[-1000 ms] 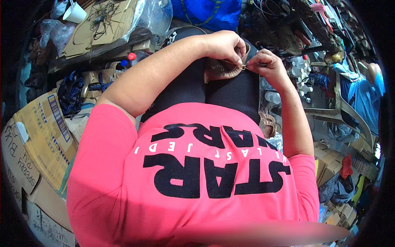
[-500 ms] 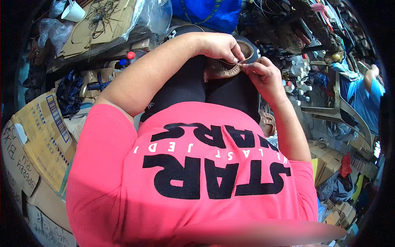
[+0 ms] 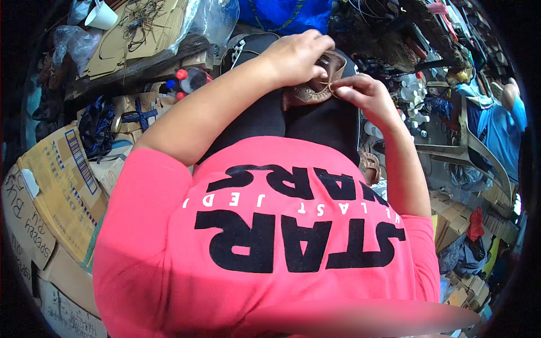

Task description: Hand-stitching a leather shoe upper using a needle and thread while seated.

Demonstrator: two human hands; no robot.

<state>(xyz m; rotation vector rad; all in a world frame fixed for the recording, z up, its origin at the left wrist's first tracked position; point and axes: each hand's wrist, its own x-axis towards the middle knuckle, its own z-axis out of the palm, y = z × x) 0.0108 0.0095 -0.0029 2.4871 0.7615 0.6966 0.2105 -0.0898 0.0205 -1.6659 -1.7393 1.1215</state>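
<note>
Around us is a cluttered room: cardboard boxes (image 3: 62, 191) beyond the left hand (image 3: 298, 56), pale bottles (image 3: 416, 98) past the right hand (image 3: 365, 93). Beneath both, our dark-trousered lap (image 3: 318, 127) bears the brown shoe (image 3: 309, 97), which could shift on so soft a seat. Our left bends over its rim, grip too hidden to tell; our right pinches a thin cord (image 3: 329, 84) that might slip if tugged unevenly.

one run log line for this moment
left hand: on brown shoe | right hand: pinching thin cord | brown shoe: over lap | blue bag: beyond lap
</note>
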